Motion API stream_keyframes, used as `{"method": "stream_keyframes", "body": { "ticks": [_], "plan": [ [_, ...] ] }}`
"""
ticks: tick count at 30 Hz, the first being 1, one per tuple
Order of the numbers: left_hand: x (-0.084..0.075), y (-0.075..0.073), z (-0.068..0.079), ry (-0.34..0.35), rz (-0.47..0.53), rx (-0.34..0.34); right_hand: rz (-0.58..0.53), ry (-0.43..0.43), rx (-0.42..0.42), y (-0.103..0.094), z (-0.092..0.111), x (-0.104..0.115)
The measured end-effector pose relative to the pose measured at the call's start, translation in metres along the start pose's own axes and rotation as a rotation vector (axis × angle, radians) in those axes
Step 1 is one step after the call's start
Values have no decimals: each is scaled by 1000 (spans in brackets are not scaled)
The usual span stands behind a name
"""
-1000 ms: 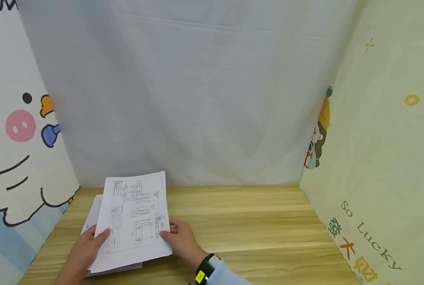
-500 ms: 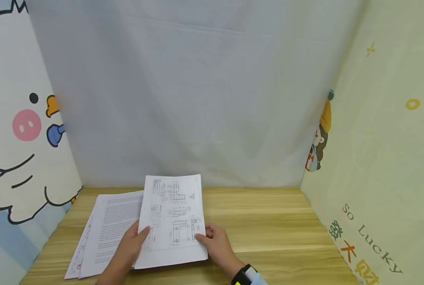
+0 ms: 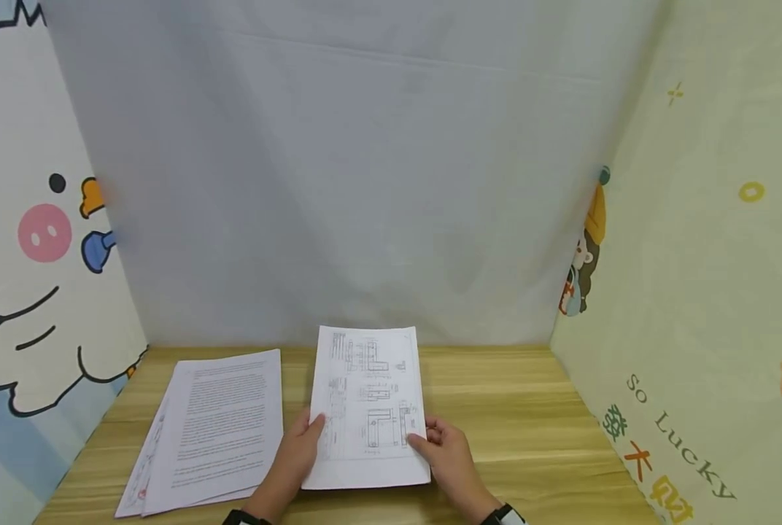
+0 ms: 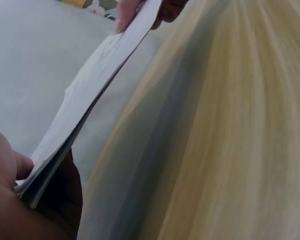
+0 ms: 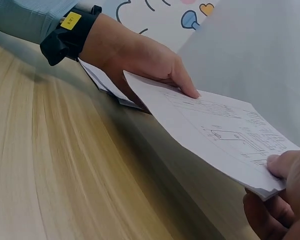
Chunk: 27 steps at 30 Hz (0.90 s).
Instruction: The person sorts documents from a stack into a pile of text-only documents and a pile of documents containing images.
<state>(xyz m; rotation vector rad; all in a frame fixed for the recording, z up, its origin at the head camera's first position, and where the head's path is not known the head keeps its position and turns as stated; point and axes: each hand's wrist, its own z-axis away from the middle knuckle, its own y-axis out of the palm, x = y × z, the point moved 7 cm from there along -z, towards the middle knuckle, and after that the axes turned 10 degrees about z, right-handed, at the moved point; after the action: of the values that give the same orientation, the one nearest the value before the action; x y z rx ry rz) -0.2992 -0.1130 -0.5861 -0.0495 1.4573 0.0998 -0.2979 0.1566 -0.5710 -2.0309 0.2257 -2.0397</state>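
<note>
A thin stack of white paper sheets (image 3: pixel 365 408), its top sheet printed with technical drawings, is held between both hands over the middle of the table. My left hand (image 3: pixel 294 456) grips its left edge, thumb on top and fingers underneath. On the opposite edge my right hand (image 3: pixel 453 463) pinches the sheets the same way. Both wrist views show the paper stack (image 4: pixel 90 100) raised above the wood, with a dark gap between its layers near the left hand. Seen from the right wrist, the drawing sheet (image 5: pixel 215 132) bends slightly between the hands.
Another pile of papers (image 3: pixel 223 430) lies on the left of the wooden table (image 3: pixel 516 408), its top page full of text. A sheet with a red mark (image 3: pixel 143 481) peeks out below it. A grey-white curtain (image 3: pixel 338 182) hangs behind, with printed cloths at both sides.
Both hands have carried the drawing-topped stack rightward from over the left pile to mid-table. The text page of that pile is now uncovered.
</note>
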Motion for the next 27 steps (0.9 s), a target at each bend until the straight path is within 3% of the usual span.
{"method": "stream_keyframes", "body": {
  "ticks": [6, 10, 19, 27],
  "plan": [
    [0, 36, 0, 78, 11, 28, 88, 56, -181, -37, 7, -8],
    [2, 57, 0, 74, 13, 57, 125, 94, -278, -58, 13, -15],
    [4, 102, 0, 68, 36, 120, 238, 117, -394, -105, 21, -22],
    [2, 131, -3, 101, 11, 169, 305, 108, -471, -139, 26, -21]
  ]
}}
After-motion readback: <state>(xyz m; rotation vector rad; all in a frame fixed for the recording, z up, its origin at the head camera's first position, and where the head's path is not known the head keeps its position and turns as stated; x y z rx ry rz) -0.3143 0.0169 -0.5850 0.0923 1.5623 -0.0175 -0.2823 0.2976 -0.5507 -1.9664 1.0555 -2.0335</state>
